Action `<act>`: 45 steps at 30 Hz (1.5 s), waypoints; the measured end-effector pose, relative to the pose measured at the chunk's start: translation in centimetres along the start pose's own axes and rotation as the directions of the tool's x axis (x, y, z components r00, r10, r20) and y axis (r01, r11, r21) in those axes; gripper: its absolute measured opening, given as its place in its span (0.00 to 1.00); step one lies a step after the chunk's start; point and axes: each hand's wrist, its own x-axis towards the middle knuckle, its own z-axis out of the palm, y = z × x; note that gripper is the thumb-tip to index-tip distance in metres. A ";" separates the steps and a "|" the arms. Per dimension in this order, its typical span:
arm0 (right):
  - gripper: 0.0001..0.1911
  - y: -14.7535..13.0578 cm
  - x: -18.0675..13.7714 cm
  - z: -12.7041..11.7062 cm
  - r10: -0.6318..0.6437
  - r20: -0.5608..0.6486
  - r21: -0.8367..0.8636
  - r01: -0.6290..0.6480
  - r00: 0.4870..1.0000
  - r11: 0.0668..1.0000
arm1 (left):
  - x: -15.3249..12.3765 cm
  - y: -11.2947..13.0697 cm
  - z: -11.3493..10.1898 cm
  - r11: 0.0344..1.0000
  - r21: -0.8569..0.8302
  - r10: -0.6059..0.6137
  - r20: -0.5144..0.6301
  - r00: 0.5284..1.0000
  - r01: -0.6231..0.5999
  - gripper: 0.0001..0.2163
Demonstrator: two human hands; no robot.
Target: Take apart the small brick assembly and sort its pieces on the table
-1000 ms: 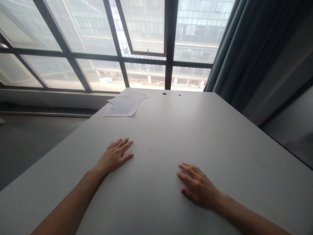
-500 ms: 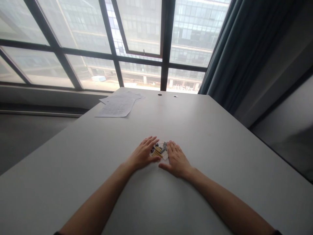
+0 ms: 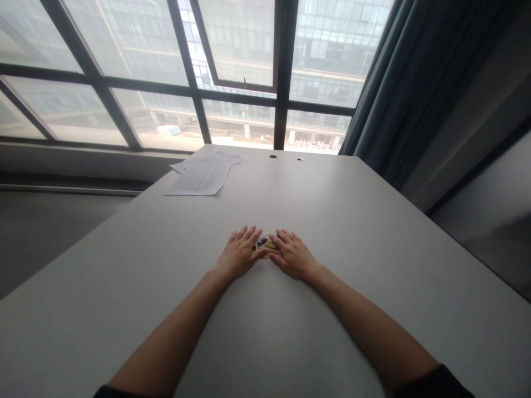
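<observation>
Both of my hands lie flat on the white table [image 3: 332,199], fingers stretched out and pointing away from me. My left hand [image 3: 239,254] and my right hand [image 3: 292,255] sit side by side, nearly touching. They cover most of a small pile of coloured pieces [image 3: 266,244], yellow, black and white, of which only a sliver shows between the fingers. What the pieces are I cannot make out.
Several printed paper sheets [image 3: 203,172] lie at the table's far left corner. Two small round holes [image 3: 272,156] sit near the far edge. A large window with dark frames is behind, a grey-blue curtain [image 3: 398,94] at the right, and grey floor at the left.
A second ago my hands lay wide apart on bare table. They came together over a small pile of coloured pieces and now cover more of it than half a second ago.
</observation>
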 end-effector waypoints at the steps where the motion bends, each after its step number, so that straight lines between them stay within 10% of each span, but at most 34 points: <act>1: 0.29 0.1 -0.1 0.0 0.024 -0.026 0.003 -0.024 0.999 1.000 | -0.1 -0.1 -0.1 1.000 -0.022 -0.011 -0.039 0.999 0.010 0.27; 11: 0.13 0.9 -3.6 -0.7 -0.166 -0.256 0.006 0.173 0.952 0.985 | -3.7 -0.8 -2.6 0.996 -0.083 0.030 -0.122 0.992 -0.040 0.08; 16: 0.12 -0.1 -4.3 -0.7 -0.287 -0.157 -0.057 0.282 0.945 0.958 | -2.8 -0.2 -2.2 0.995 -0.074 0.055 -0.094 0.994 -0.062 0.10; 38: 0.09 -0.4 -4.0 -0.9 0.038 -0.236 0.012 -0.036 0.971 0.999 | 0.2 5.1 -0.7 0.996 -0.088 0.009 -0.176 0.984 -0.025 0.18; 45: 0.12 -0.2 -3.9 -1.2 0.139 -0.310 0.348 -0.024 0.941 0.937 | -1.2 4.1 -2.9 0.973 -0.192 0.067 -0.308 0.949 -0.132 0.19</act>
